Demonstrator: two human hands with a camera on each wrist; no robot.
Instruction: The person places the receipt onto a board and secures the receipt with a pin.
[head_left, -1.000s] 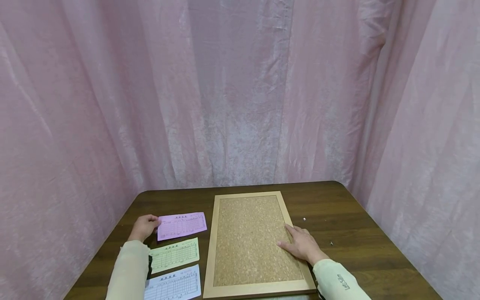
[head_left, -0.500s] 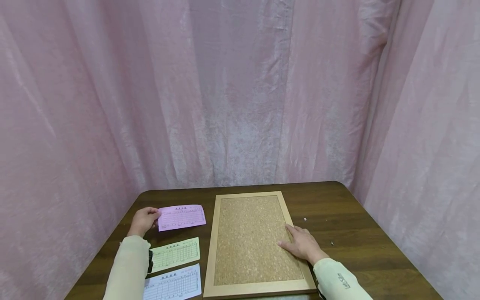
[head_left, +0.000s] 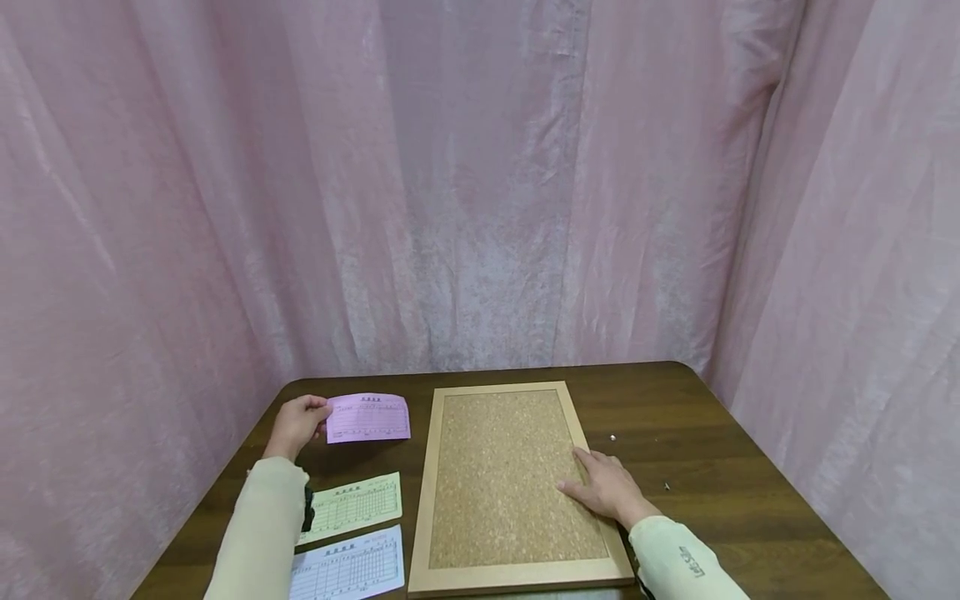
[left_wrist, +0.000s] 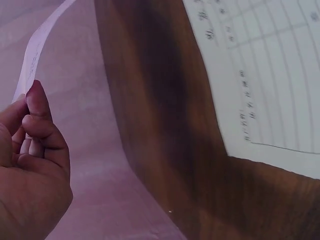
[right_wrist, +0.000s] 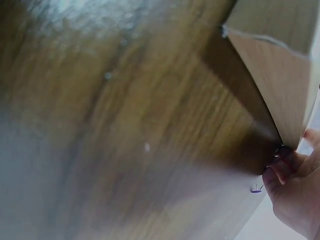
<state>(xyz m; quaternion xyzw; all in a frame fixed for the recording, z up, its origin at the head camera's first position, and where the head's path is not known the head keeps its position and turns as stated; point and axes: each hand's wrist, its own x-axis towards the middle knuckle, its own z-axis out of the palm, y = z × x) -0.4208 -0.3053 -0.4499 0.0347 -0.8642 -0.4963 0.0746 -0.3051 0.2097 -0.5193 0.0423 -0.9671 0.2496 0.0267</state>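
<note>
My left hand (head_left: 296,427) pinches the left edge of a pink printed slip (head_left: 369,419) between thumb and fingertips. In the left wrist view the slip (left_wrist: 34,52) appears nearly edge-on, bent and raised off the table. A green slip (head_left: 356,506) and a pale blue slip (head_left: 351,567) lie below it on the table, partly behind the left sleeve. My right hand (head_left: 606,486) rests on the right side of a wood-framed corkboard (head_left: 510,483), thumb over the cork. The right wrist view shows fingers (right_wrist: 272,182) against the frame's side.
Two small pushpins lie right of the board, the farther pin (head_left: 612,437) and the nearer pin (head_left: 667,486). The dark wooden table (head_left: 720,517) has rounded far corners. Pink curtains (head_left: 480,183) hang behind and at both sides.
My left hand has lifted the pink slip and carried it away toward the table's far edge. The right hand stays on the corkboard.
</note>
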